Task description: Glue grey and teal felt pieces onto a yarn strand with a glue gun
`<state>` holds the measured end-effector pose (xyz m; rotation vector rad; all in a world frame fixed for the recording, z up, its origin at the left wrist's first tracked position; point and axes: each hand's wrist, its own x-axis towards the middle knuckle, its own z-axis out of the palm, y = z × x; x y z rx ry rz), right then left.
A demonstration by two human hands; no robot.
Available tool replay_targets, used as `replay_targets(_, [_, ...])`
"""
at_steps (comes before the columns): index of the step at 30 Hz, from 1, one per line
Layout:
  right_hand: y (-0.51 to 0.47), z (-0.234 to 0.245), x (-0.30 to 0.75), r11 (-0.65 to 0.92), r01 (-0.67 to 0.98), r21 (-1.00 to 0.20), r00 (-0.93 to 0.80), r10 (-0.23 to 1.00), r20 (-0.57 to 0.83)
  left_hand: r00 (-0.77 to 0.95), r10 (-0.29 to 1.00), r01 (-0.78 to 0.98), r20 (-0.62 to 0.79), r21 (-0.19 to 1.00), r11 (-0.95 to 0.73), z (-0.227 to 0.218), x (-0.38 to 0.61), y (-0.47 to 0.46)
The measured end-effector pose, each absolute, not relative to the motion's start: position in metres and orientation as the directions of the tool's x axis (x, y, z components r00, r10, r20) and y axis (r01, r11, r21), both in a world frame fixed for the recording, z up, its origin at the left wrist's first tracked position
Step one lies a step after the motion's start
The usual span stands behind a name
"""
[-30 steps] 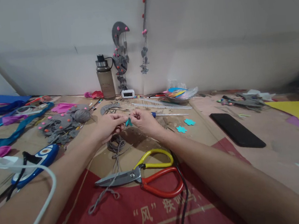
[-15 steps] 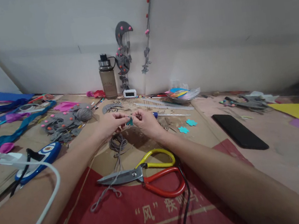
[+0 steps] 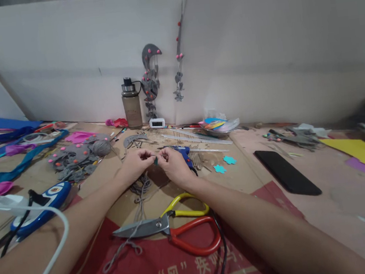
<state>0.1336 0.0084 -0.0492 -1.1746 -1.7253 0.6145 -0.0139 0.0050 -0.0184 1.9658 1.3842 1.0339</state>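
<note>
My left hand [image 3: 139, 163] and my right hand [image 3: 174, 164] meet over the cardboard, fingertips pinched together on a small teal piece [image 3: 156, 160]. Fingers cover most of it, so its full shape is hidden. Just beyond my right hand lies a blue glue gun [image 3: 185, 152], partly covered by that hand. To its right are two turquoise flower cutouts [image 3: 219, 169]. A loose bundle of grey cord [image 3: 141, 186] rests below my left hand. Its tail crosses the blades of scissors [image 3: 195, 236] with one yellow and one red handle.
A black phone [image 3: 287, 172] lies at right. Against the wall stand a bottle [image 3: 132, 109] and a small white clock [image 3: 157, 123]. Grey felt pieces and yarn [image 3: 79, 155] pile up at left, near a blue-and-white device [image 3: 45, 207]. A white cable [image 3: 63, 229] passes over my left forearm.
The view has tilted up, so the table things sit lower in the picture. Both hands stay pinched together, and less of the teal piece shows between the fingers.
</note>
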Motion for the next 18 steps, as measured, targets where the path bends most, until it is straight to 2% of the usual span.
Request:
replay_targets(11, [0.0086, -0.0510, 0.1327, 0.450, 0.487, -0.748, -0.129, 0.885, 0.448, 0.201, 0.947, 0.542, 0.251, 0.777, -0.320, -0.0251, -0.0183, 0.0086])
replay_targets(18, [0.0055, -0.0513, 0.1346, 0.460, 0.513, -0.725, -0.129, 0.876, 0.465, 0.207, 0.936, 0.543, 0.283, 0.763, -0.351, -0.0261, -0.0177, 0.0085])
